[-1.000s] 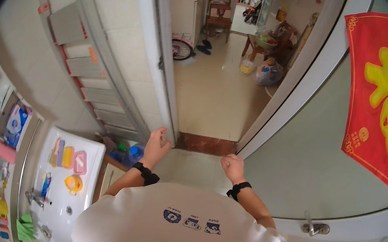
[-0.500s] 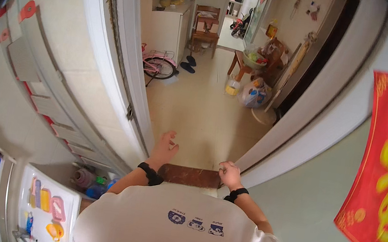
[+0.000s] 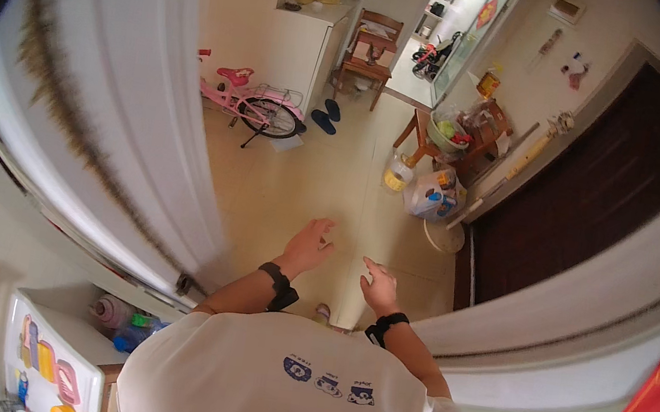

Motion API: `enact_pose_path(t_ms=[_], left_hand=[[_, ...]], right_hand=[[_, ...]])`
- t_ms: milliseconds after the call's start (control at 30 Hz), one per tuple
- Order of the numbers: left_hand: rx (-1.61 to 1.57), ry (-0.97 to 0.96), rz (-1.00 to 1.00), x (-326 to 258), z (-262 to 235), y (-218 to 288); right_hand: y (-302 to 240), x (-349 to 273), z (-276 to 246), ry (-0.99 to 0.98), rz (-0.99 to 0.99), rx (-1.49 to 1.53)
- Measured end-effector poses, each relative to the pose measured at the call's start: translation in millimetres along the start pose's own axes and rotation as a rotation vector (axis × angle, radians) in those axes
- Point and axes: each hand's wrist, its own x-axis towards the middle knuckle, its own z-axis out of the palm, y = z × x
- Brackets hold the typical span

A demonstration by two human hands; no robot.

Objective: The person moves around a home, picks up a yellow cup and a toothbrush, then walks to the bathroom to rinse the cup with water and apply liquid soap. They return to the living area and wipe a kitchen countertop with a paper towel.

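Both my hands hang in the air above the tiled floor (image 3: pixel 325 176), in front of my white shirt (image 3: pixel 305 394). My left hand (image 3: pixel 308 249) is open, its fingers curved loosely and nothing between them. A little to its right, my right hand (image 3: pixel 379 286) is also open and bare, with its fingers pointing forward. Dark bands circle both wrists. Neither hand touches anything. The white door frame (image 3: pixel 144 98) rises on my left, and part of a foot (image 3: pixel 323 312) shows below my hands.
Ahead on the left stand a pink bicycle (image 3: pixel 256 105) and a white cabinet (image 3: pixel 304 57). Dark slippers (image 3: pixel 324 120) lie by a wooden chair (image 3: pixel 367 69). On the right are a filled plastic bag (image 3: pixel 436 193), a basin of vegetables (image 3: pixel 446 134) and a dark door (image 3: pixel 582 189).
I have moved forward into the doorway, so the room looks nearer and the dark door shows. The brown board by my hands is out of sight. My right hand has opened from a curl.
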Motion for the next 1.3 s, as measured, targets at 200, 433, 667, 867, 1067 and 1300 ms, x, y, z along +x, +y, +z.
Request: enact_pose_path(t_ms=[200, 433, 667, 867, 1067, 1300], left_hand=[[0.141, 0.099, -0.1, 79, -2, -28], [0.093, 0.232, -0.145, 173, -20, -57], [0.105, 0.358, -0.265, 230, -60, -117], [0.183, 0.462, -0.332, 293, -151, -171], [0.202, 0.631, -0.44, 328, -251, -202], [0.233, 0.789, -0.523, 336, -323, -262]], right_hand=[[55, 116, 34, -0.062, -0.056, 0.088], [116, 234, 52, -0.111, 0.051, 0.065], [122, 332, 103, -0.263, -0.007, 0.054], [94, 471, 155, -0.166, -0.121, 0.026], [42, 589, 190, -0.172, -0.256, 0.122], [-30, 704, 253, -0.239, -0.41, 0.159]])
